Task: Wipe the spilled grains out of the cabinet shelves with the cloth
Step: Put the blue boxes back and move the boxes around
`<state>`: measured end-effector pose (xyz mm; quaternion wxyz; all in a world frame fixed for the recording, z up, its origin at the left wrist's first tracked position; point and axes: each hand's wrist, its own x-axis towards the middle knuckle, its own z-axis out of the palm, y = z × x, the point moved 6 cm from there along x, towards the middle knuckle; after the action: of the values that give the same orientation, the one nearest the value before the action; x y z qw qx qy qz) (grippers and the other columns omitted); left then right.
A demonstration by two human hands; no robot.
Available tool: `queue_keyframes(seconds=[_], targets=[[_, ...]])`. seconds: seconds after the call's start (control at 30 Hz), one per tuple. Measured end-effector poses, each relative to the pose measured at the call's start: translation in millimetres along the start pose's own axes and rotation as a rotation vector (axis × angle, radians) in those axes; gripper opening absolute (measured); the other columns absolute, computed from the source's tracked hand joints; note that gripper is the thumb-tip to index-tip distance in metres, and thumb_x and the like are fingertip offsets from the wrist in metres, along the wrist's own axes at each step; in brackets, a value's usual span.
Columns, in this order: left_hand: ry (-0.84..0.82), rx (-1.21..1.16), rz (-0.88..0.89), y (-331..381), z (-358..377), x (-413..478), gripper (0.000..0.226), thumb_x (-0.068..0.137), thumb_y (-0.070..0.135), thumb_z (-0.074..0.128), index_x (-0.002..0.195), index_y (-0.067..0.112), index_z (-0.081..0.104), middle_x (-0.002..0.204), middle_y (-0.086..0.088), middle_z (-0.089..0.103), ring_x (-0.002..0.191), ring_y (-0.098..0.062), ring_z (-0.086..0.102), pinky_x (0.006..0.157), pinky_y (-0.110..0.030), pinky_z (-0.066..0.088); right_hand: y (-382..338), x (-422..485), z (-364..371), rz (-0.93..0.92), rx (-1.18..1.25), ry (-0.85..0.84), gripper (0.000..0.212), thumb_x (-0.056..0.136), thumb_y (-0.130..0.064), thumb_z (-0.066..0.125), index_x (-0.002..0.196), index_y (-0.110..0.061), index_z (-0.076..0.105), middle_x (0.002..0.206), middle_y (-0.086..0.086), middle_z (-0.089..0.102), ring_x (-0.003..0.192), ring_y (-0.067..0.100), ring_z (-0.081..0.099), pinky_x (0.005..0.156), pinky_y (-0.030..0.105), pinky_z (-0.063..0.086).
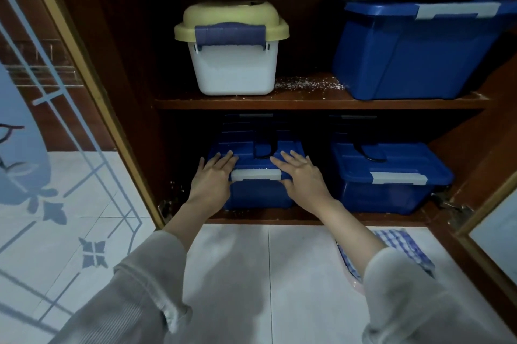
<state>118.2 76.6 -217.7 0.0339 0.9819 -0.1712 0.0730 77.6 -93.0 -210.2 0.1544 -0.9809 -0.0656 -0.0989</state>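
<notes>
Your sleeves (134, 287) lead to the blue box (257, 192); left hand (212, 175) and right hand (303, 175) lie on it, fingers straight; cloth (405, 248) lies right of it.

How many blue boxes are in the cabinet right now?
3: a large blue box on the right of the upper shelf; a lower-left box under the left hand and right hand; a lower-right box. Dark shapes behind the lower two may be more.
</notes>
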Motion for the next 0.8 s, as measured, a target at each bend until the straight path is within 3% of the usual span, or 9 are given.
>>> queue_keyframes(seconds=[0.2, 0.63, 0.8], targets=[[0.037, -0.083, 0.023, -2, -1, -2, 0.061, 0.096, 0.015, 0.043, 0.15, 0.025, 0.015, 0.157, 0.007, 0.012, 0.144, -0.014, 0.011, 0.117, -0.033, 0.004, -3, -7, 4, 0.036, -0.034, 0.01, 0.055, 0.098, -0.021, 0.046, 0.148, -0.026, 0.024, 0.156, 0.002, 0.02, 0.146, 0.017, 0.012, 0.117, 0.033, 0.017], [0.042, -0.113, 0.037, -1, -1, -5, 0.06, 0.097, 0.016, 0.041, 0.15, 0.024, 0.014, 0.158, 0.006, 0.011, 0.144, -0.015, 0.01, 0.117, -0.032, 0.002, 1, -9, 4, 0.027, 0.039, 0.048, 0.055, 0.097, -0.016, 0.047, 0.147, -0.027, 0.027, 0.156, -0.001, 0.021, 0.146, 0.017, 0.003, 0.117, 0.034, -0.005], [-0.018, -0.082, 0.024, 2, -4, -7, 0.062, 0.098, 0.025, 0.042, 0.151, 0.023, 0.009, 0.158, 0.006, 0.006, 0.145, -0.017, 0.006, 0.117, -0.039, 0.006, -1, -12, 4, 0.022, 0.043, 0.058, 0.053, 0.098, -0.019, 0.046, 0.147, -0.028, 0.027, 0.156, -0.003, 0.022, 0.146, 0.017, 0.006, 0.117, 0.032, -0.004]])
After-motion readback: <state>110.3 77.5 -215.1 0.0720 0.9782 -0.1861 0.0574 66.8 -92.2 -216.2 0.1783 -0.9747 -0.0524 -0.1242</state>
